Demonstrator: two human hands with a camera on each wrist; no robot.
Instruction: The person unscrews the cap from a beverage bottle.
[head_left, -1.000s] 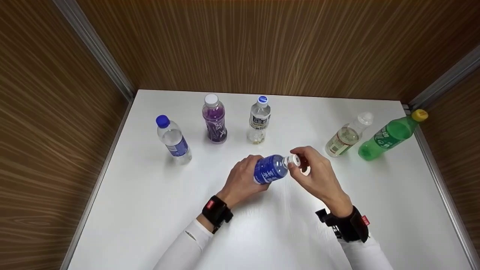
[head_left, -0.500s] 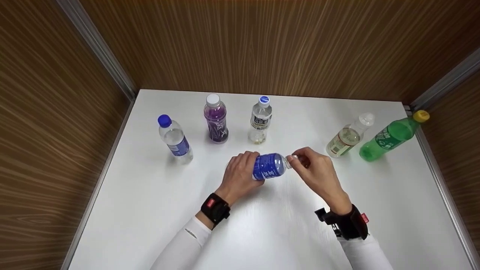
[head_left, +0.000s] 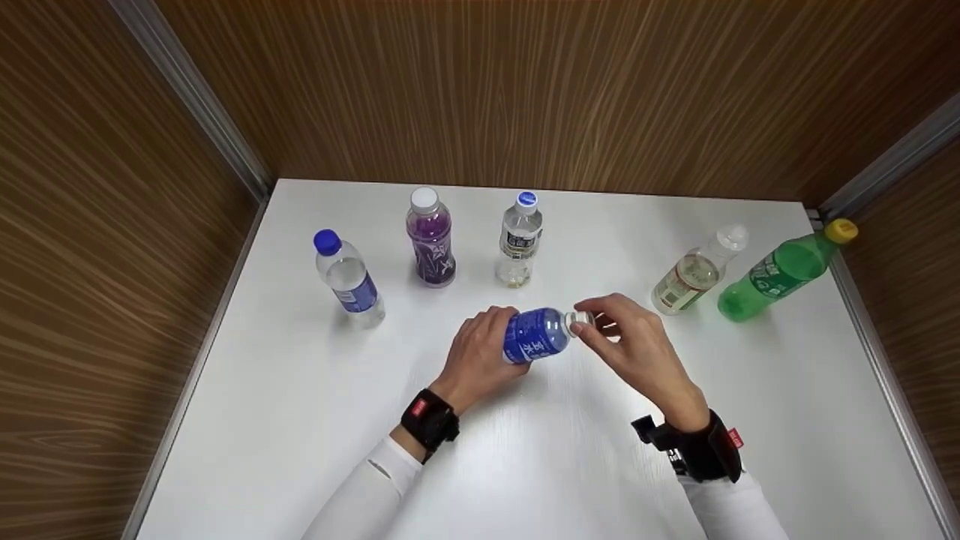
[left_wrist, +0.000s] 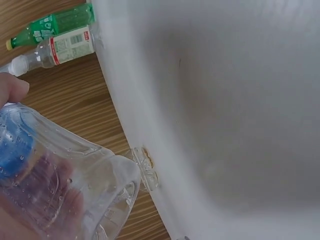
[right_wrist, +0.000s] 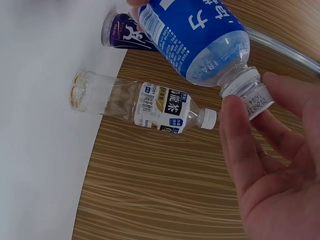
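Observation:
My left hand (head_left: 480, 356) grips a plastic water bottle (head_left: 536, 334) with a blue label around its body. The bottle is held tilted above the white table, its neck pointing right. Its clear ribbed base (left_wrist: 105, 185) fills the lower left of the left wrist view. At the neck, my right hand (head_left: 634, 349) pinches the white cap (right_wrist: 257, 100) between thumb and fingers. The cap sits at the mouth of the bottle, with printed characters on its side. In the right wrist view the thumb and fingertips lie against opposite sides of the cap.
Behind the hands stand a blue-capped bottle (head_left: 351, 281), a purple-drink bottle (head_left: 433, 244) and a clear tea bottle (head_left: 519, 244). Farther right are a white-capped bottle (head_left: 694, 277) and a green bottle (head_left: 780, 274). Wood-grain panels (head_left: 480, 90) enclose the white table (head_left: 300, 420).
The held bottle has shifted slightly left over the second. My right fingers have turned at the cap, which shows more plainly now than half a second ago. The standing bottles stay put.

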